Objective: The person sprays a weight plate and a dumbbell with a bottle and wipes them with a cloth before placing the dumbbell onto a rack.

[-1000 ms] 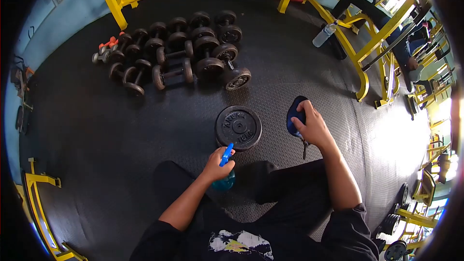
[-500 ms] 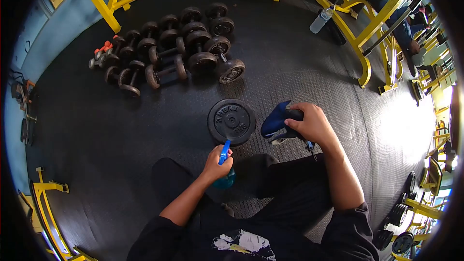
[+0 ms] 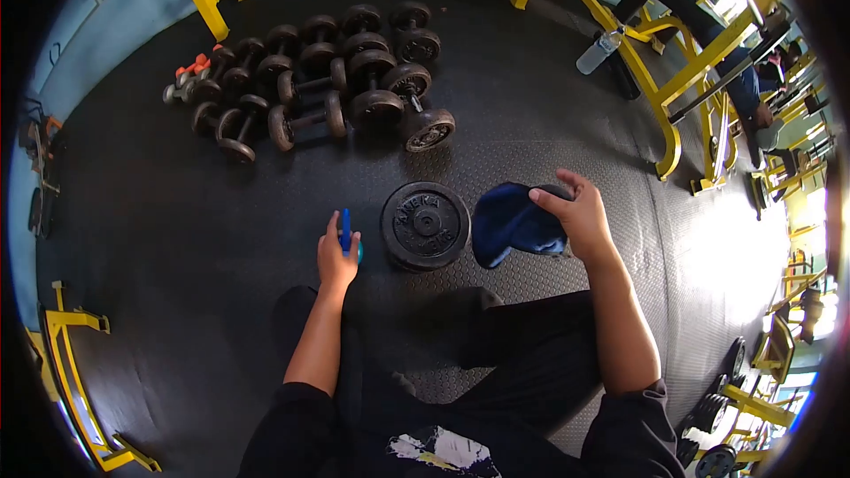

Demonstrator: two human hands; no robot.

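My left hand (image 3: 337,257) is at the left of the weight plates, its fingers and thumb around the blue top of a bottle with a teal body, which looks like a spray bottle (image 3: 346,223). Most of the bottle is hidden under the hand. My right hand (image 3: 580,217) pinches a dark blue cloth (image 3: 513,221) between thumb and fingers, and the cloth hangs spread just right of the plates. Between both hands a round black weight plate (image 3: 427,223) with raised lettering lies flat, apparently on top of another plate.
Several rows of dumbbells (image 3: 305,119) stand on the black rubber floor (image 3: 142,212) ahead. A water bottle (image 3: 600,51) is by a yellow bench frame (image 3: 660,106) at the upper right, with a person beyond. Another yellow frame (image 3: 66,363) stands at the left.
My left hand has moved left and forward with the spray bottle, away from the plate's near edge. In my right hand the blue cloth has opened out wider.
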